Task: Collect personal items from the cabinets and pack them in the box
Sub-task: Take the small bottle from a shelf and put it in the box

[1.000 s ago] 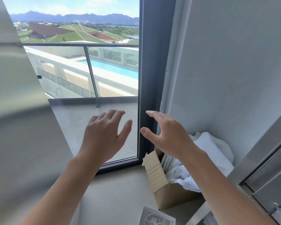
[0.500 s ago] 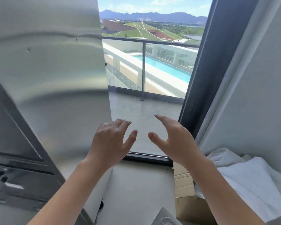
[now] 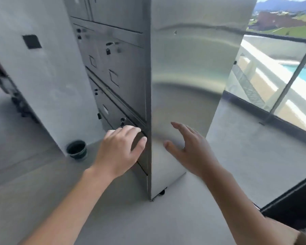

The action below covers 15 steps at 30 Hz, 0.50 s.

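Brushed steel makes the tall locker cabinet (image 3: 184, 76), the largest thing here. It stands on the grey floor (image 3: 148, 223) with its plain side panel toward the person and its back edge near the glass balcony window (image 3: 272, 82). I judge that it stands free so that the person can reach its front from the corner. The front is divided into compartment doors (image 3: 124, 71). All those I see are shut, so what is inside them is hidden and no personal items are visible.

The left hand (image 3: 120, 151) is empty, with relaxed fingers, in front of a low compartment door. Whether it touches the door I cannot tell. It seems to be reaching to open it. The right hand (image 3: 191, 149) is empty too, fingers spread, before the side panel.

A small dark green cup (image 3: 76, 149) sits on the floor by the wall, its inside too dark to read. Small dark locks (image 3: 108, 51), blurred, hang on some doors. A castor (image 3: 162, 192) shows under the cabinet. The box is not in view.
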Tool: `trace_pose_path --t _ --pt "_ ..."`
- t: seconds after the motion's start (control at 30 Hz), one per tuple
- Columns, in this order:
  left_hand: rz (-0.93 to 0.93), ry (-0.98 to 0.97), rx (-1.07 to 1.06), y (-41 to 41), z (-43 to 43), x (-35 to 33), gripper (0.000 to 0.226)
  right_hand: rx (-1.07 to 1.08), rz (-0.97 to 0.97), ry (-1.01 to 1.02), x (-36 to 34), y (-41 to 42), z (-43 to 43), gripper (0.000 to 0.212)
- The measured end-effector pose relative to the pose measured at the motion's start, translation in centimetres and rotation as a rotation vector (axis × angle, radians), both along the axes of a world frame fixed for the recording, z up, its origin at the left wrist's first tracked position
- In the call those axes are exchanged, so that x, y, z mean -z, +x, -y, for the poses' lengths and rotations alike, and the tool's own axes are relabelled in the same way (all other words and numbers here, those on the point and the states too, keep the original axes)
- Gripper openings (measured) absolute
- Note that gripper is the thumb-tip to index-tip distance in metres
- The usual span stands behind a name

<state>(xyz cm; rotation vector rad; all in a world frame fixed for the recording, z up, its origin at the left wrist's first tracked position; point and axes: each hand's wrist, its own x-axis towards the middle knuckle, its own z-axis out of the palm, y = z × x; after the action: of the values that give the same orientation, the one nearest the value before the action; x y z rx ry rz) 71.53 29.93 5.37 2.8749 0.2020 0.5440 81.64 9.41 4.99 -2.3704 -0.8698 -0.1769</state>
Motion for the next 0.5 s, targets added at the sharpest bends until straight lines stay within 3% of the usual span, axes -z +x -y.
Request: trace_pose_path --t 0.3,0.5 --pt "0.092 0.002 -0.483 -14.3 -10.9 -1.9 0.049 -0.455 -0.014 0.009 -1.6 -6.7 -17.5 0.067" --pt "0.073 0.001 -0.639 -20.5 -18.6 -1.8 0.055 -0.599 -0.031 0.013 -1.6 -11.3 -27.9 0.065"
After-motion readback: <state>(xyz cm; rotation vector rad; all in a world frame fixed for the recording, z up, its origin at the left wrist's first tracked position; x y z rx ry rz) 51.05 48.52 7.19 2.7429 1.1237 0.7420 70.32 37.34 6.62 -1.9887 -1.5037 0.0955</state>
